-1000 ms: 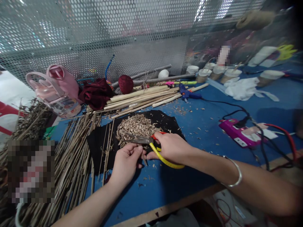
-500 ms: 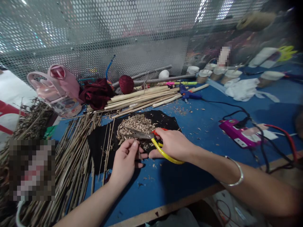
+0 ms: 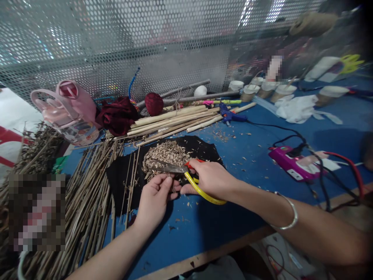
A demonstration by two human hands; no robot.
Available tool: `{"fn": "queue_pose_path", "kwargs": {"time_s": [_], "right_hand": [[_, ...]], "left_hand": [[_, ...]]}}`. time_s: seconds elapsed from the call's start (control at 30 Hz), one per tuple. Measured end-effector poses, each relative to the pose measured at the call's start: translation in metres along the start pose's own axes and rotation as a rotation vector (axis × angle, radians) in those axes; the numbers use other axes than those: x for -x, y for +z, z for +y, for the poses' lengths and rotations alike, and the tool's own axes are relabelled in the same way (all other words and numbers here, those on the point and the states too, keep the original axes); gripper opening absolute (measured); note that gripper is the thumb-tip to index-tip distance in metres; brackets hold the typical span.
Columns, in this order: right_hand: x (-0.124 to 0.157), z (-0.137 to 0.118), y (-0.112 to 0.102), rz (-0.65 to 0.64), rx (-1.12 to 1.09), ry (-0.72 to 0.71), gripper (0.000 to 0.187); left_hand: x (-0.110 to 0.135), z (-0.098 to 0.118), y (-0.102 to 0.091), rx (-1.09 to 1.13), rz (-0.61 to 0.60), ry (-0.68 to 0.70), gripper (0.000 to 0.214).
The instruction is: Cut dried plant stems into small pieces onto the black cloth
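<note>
My right hand (image 3: 214,179) is closed around the handles of a pair of scissors (image 3: 174,168), one handle yellow and the other red. Their blades point left, slightly apart, over the near side of a heap of short cut stem pieces (image 3: 167,151). Just below the blades, my left hand (image 3: 155,196) pinches a short bit of dry stem between thumb and fingers; most of it is hidden. The heap lies on a black cloth (image 3: 204,147). A few long dry stems (image 3: 133,181) rest across the cloth left of my left hand.
A large bundle of dry stems (image 3: 90,186) covers the left side. Behind lie pale peeled sticks (image 3: 175,118), a dark red yarn ball (image 3: 154,104) and a blue glue gun (image 3: 229,114). A purple power strip (image 3: 287,159) with cables sits right. A pink bottle (image 3: 77,105) stands back left.
The left fingers have curled in around the stem, so less of it shows. The scissor blades have come slightly closer together. The whole view has shifted a little.
</note>
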State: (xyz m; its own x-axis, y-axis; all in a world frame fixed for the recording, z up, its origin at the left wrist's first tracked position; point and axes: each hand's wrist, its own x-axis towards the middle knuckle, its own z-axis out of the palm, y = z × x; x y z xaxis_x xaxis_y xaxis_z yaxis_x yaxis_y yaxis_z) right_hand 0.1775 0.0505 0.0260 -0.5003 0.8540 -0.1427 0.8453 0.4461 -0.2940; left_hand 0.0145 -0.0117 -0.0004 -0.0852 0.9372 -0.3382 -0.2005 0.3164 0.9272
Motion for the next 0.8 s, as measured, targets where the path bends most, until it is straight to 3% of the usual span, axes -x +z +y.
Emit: {"fn": "queue_pose_path", "kwargs": {"time_s": [0.27, 0.53, 0.8], "right_hand": [[0.002, 0.001, 0.001, 0.008, -0.037, -0.038, 0.072], [0.000, 0.002, 0.003, 0.049, -0.055, -0.109, 0.070], [0.001, -0.001, 0.011, 0.014, 0.037, -0.006, 0.068]], "left_hand": [[0.002, 0.002, 0.000, -0.062, 0.044, -0.034, 0.030], [0.000, 0.000, -0.001, -0.165, -0.034, -0.001, 0.029], [0.001, 0.001, -0.002, -0.204, -0.042, 0.018, 0.033]]}}
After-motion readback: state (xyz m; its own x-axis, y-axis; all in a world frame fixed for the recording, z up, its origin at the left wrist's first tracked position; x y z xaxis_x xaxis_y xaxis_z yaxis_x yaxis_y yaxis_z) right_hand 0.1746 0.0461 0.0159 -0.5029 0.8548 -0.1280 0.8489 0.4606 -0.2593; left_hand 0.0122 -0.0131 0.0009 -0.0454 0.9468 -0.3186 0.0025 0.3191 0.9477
